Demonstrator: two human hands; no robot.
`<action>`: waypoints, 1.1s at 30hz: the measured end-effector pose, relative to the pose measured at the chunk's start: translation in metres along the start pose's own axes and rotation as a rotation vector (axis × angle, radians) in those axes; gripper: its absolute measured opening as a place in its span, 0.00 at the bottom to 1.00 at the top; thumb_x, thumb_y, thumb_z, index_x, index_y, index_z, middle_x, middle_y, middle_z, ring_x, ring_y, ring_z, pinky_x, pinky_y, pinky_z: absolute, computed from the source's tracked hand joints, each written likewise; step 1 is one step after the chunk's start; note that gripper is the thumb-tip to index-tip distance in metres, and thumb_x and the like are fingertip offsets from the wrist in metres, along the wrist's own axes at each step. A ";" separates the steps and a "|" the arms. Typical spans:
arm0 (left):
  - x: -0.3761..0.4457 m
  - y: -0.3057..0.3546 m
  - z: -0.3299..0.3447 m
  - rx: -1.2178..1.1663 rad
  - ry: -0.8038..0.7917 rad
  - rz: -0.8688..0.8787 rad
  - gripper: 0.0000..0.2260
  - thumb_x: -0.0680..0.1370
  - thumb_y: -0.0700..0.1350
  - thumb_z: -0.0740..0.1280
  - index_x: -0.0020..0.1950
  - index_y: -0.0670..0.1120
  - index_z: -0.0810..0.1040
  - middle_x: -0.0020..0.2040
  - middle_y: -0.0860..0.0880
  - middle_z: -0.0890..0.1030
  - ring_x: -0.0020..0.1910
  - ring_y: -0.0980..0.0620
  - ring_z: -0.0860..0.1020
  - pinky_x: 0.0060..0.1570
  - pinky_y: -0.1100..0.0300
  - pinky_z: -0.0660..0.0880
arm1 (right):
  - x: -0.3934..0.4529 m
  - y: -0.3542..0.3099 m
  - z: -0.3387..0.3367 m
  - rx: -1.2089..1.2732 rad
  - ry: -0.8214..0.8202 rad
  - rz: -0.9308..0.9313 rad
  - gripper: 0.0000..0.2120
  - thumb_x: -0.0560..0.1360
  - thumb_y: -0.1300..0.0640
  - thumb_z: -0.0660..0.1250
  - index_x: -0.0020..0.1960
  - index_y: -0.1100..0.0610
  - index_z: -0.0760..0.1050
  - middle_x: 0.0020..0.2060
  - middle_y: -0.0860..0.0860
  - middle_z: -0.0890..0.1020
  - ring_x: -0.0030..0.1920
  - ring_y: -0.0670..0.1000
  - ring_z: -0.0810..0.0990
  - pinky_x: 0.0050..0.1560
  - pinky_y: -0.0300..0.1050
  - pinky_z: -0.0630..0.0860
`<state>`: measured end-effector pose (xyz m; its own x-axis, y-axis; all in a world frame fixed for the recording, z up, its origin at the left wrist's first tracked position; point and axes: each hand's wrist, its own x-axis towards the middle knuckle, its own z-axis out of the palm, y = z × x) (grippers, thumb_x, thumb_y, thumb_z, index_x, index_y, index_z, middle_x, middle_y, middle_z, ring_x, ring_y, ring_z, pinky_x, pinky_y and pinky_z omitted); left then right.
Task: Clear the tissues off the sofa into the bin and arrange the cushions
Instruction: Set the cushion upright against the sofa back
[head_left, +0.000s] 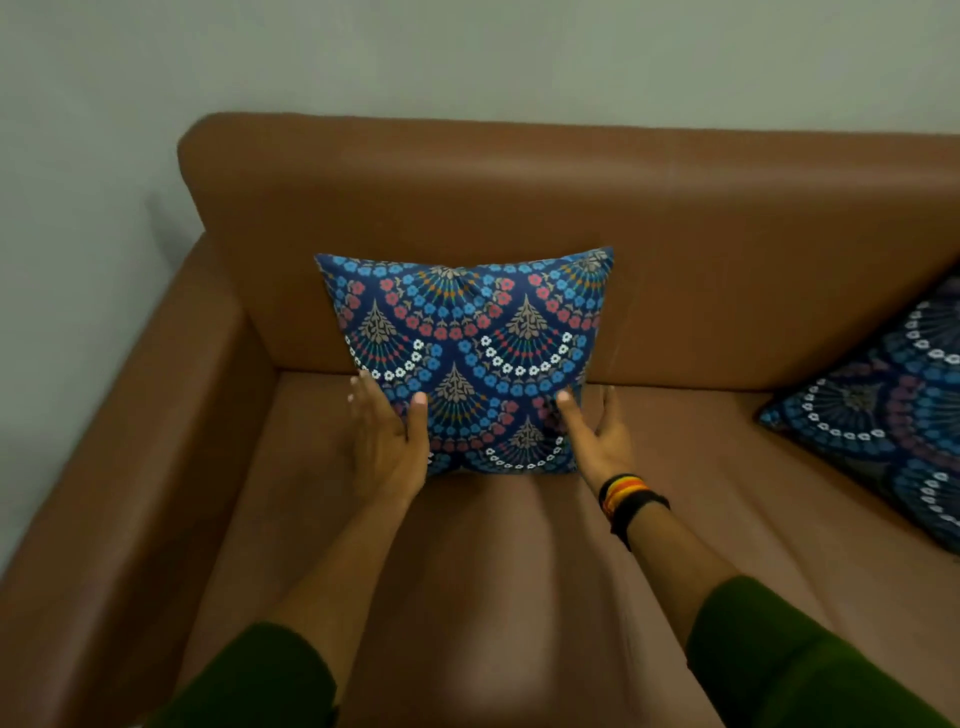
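Observation:
A blue patterned cushion stands upright on the brown sofa, leaning against the backrest near the left end. My left hand grips its lower left edge, thumb on the front face. My right hand holds the lower right edge, thumb on the front and fingers spread behind. A second cushion of the same pattern lies tilted at the right edge of the view. No tissues or bin are in view.
The sofa's left armrest runs along the left side, with a pale wall behind the backrest. Bands and a dark strap circle my right wrist.

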<state>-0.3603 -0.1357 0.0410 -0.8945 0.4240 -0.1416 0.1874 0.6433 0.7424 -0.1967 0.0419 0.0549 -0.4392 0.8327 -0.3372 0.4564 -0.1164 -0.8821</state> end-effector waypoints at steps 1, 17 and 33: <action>-0.014 0.007 0.004 0.052 0.010 0.060 0.37 0.83 0.64 0.50 0.84 0.46 0.40 0.85 0.48 0.42 0.84 0.48 0.43 0.82 0.48 0.45 | -0.012 0.006 -0.009 -0.067 0.006 -0.033 0.46 0.75 0.37 0.67 0.82 0.54 0.48 0.78 0.55 0.63 0.76 0.57 0.65 0.72 0.50 0.66; -0.149 0.215 0.192 0.142 -0.462 0.496 0.32 0.84 0.63 0.52 0.85 0.52 0.46 0.85 0.53 0.47 0.84 0.54 0.44 0.83 0.48 0.49 | -0.001 0.078 -0.300 -0.248 0.504 0.091 0.40 0.79 0.39 0.61 0.81 0.58 0.50 0.81 0.57 0.50 0.81 0.57 0.49 0.79 0.59 0.51; -0.124 0.412 0.447 -0.064 -0.655 0.212 0.36 0.80 0.71 0.51 0.84 0.56 0.47 0.85 0.53 0.53 0.83 0.47 0.55 0.80 0.40 0.56 | 0.107 0.175 -0.528 0.446 0.559 0.202 0.46 0.66 0.32 0.75 0.77 0.45 0.59 0.72 0.47 0.72 0.68 0.55 0.75 0.67 0.61 0.74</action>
<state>0.0096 0.3617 0.0713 -0.4078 0.8473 -0.3404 0.2893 0.4735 0.8319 0.2449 0.3962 0.0386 0.1335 0.9092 -0.3943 0.0767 -0.4062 -0.9106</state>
